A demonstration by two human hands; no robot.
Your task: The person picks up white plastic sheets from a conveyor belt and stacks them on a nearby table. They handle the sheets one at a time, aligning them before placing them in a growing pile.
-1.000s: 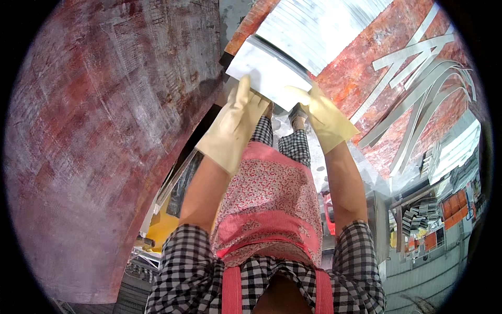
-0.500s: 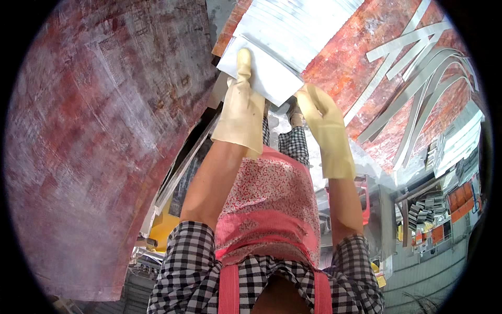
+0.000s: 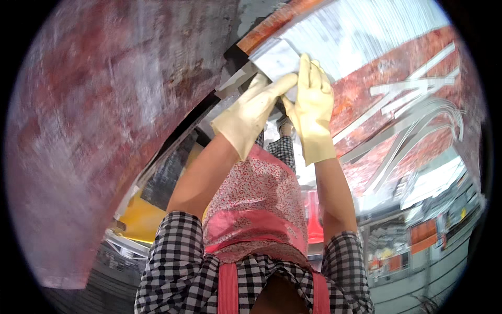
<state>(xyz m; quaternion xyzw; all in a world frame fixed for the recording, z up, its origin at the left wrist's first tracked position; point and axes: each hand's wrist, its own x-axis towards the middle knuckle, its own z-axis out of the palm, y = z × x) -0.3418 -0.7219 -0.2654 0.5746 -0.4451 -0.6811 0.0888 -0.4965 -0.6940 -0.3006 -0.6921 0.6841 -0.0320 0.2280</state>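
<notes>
Both my hands wear pale yellow rubber gloves. A small white sheet (image 3: 276, 57) lies at the top centre, overlapping the near edge of a larger pale, streaked stack of sheets (image 3: 355, 31). My left hand (image 3: 251, 110) is closed at the near edge of the small sheet, its thumb reaching right across the corner and its fingers partly hidden. My right hand (image 3: 314, 102) rests close beside it, fingers stretched out flat at the sheet's right edge and thumb apart. The material of the sheets cannot be told.
A big reddish-grey worn board (image 3: 99, 120) fills the left side. At the right, long pale strips (image 3: 402, 131), some curled, lie on a red mottled surface (image 3: 355, 99). A yellow object (image 3: 138, 217) shows low at left, and a red one (image 3: 315, 222) beside my apron.
My right hand has moved up and left, its curled fingers now stretched out on the sheet. My left hand has turned, its thumb swinging rightward. The view has shifted and tilted.
</notes>
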